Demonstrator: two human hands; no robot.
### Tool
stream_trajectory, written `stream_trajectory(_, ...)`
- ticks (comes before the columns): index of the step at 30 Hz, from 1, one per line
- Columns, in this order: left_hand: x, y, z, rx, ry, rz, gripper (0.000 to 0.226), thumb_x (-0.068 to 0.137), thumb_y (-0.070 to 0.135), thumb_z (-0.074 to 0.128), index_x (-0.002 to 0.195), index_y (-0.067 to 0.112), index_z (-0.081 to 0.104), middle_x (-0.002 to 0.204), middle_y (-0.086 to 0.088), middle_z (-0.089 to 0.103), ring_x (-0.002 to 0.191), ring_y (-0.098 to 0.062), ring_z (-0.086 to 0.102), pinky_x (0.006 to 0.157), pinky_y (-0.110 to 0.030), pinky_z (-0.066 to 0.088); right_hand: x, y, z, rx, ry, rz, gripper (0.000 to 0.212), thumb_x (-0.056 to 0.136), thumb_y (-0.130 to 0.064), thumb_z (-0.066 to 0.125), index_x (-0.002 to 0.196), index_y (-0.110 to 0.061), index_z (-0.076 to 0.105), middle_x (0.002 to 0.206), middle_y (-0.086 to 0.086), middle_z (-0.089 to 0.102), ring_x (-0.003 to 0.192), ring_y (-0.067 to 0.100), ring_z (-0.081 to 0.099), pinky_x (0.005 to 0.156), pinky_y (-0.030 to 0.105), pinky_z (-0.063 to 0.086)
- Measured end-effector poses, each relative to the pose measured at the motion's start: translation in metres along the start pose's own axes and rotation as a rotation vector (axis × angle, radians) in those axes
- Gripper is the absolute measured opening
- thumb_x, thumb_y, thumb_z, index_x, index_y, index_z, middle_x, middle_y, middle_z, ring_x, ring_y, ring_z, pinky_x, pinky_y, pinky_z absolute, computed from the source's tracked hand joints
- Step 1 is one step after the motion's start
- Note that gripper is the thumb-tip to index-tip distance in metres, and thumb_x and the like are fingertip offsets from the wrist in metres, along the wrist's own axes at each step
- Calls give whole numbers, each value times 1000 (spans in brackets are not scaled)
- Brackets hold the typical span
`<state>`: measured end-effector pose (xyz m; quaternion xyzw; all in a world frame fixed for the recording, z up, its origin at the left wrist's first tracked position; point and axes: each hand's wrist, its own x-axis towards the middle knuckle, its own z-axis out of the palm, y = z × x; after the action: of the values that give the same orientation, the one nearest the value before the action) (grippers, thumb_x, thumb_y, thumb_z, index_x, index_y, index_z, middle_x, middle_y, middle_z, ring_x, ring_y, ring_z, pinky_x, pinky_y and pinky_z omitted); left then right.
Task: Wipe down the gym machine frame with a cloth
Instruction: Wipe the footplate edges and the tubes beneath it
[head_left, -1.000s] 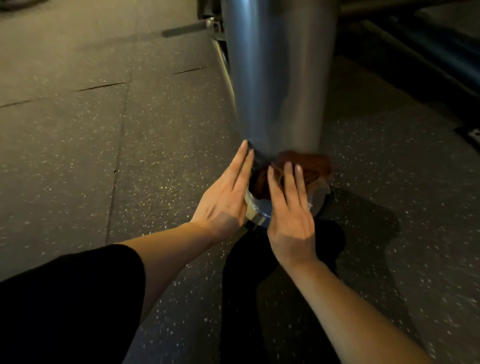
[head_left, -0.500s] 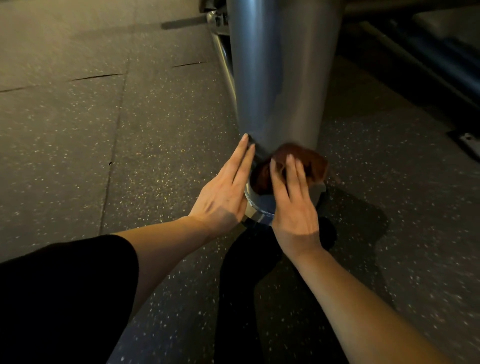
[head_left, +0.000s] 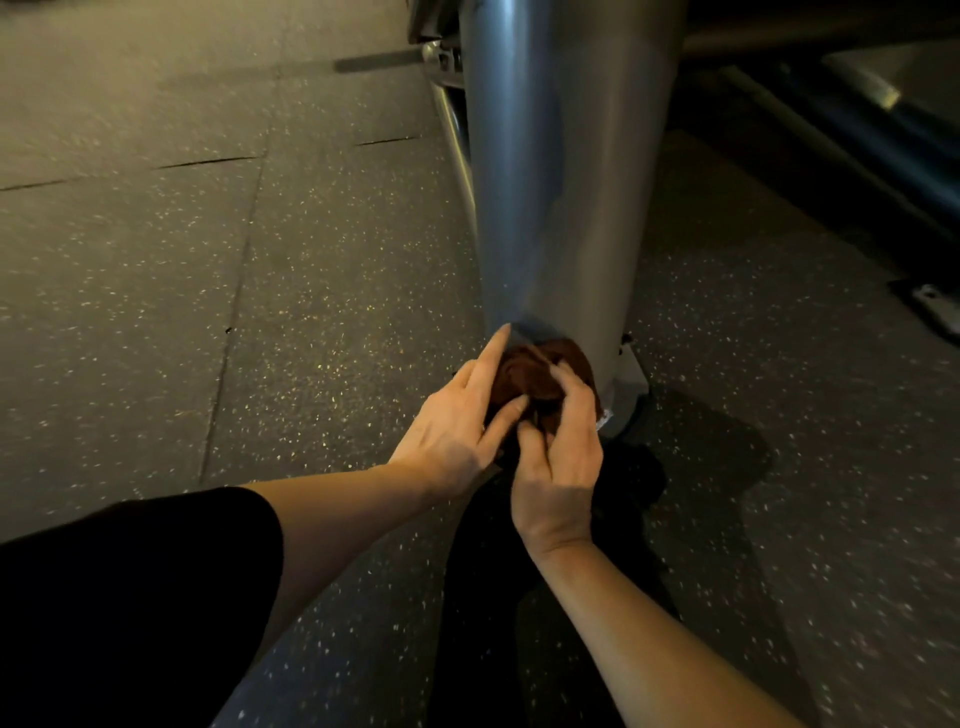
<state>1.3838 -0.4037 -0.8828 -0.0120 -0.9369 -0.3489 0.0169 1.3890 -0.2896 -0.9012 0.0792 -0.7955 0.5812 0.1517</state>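
1. Head view: the crumpled rust-brown cloth (head_left: 537, 376) sits at frame centre, against the foot of the wide brushed-metal gym machine column (head_left: 561, 171).
2. The right hand (head_left: 558, 457) grips the cloth with curled fingers; the left hand (head_left: 457, 421) lies beside it, fingers straight and released, touching cloth and column.
3. Judging by position, wiping has reached the base; the upper frame is cut off.
4. The pale base plate (head_left: 631, 382) is partly hidden, and the dark speckled rubber floor (head_left: 260, 312) is dim.

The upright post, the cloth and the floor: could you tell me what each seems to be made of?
Upright post: likely metal, smooth satin grey, with long soft highlights down it.
Cloth: soft fabric, reddish-brown, bunched in folds under both hands.
Floor: probably rubber tiles, matte dark with pale flecks and visible seams.
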Motion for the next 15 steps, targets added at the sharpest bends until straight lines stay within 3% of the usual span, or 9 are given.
stream_trajectory(4, -1, -1, 7, 30, 82, 24, 52, 86, 28, 48, 136, 13, 48, 121, -12, 63, 109, -31, 60, 94, -35, 45, 11, 0, -9, -53, -146, -42, 35, 85, -21, 40, 114, -11, 58, 104, 4, 66, 92, 16, 62, 82, 18, 48)
stream_trajectory(6, 0, -6, 6, 18, 228, -63, 34, 86, 16, 52, 120, 10, 56, 110, -11, 65, 102, -31, 61, 88, -32, 43, 24, -2, -14, -225, -100, -105, 32, 89, -24, 42, 112, -11, 60, 105, 7, 65, 90, 19, 63, 76, 27, 48)
stream_trajectory(9, 16, -8, -13, -63, 563, -329, 22, 95, 11, 50, 117, 7, 52, 114, -12, 60, 106, -27, 57, 90, -28, 37, 51, -11, -23, -403, 155, -50, 35, 87, -17, 50, 120, -9, 55, 120, 11, 55, 105, 22, 55, 81, 23, 39)
stream_trajectory(11, 28, -1, -25, -123, 678, -333, 32, 97, 11, 48, 128, 4, 46, 123, -13, 53, 113, -23, 52, 93, -21, 33, 65, -14, -27, -419, 204, -63, 42, 84, -12, 54, 126, -7, 51, 126, 14, 51, 113, 23, 50, 86, 20, 35)
stream_trajectory(13, 31, 11, -24, -134, 646, -213, 47, 97, 10, 50, 140, 1, 37, 134, -15, 46, 120, -20, 46, 98, -15, 27, 68, -10, -27, -404, 133, -84, 51, 86, -5, 58, 136, -8, 45, 136, 13, 47, 122, 21, 46, 94, 20, 35)
stream_trajectory(15, 28, 23, -7, -130, 486, -138, 58, 97, 10, 50, 149, 2, 25, 146, -17, 37, 132, -24, 38, 106, -17, 22, 64, -1, -23, -367, 67, -53, 60, 91, -4, 55, 147, -11, 35, 149, 11, 39, 136, 20, 37, 108, 26, 32)
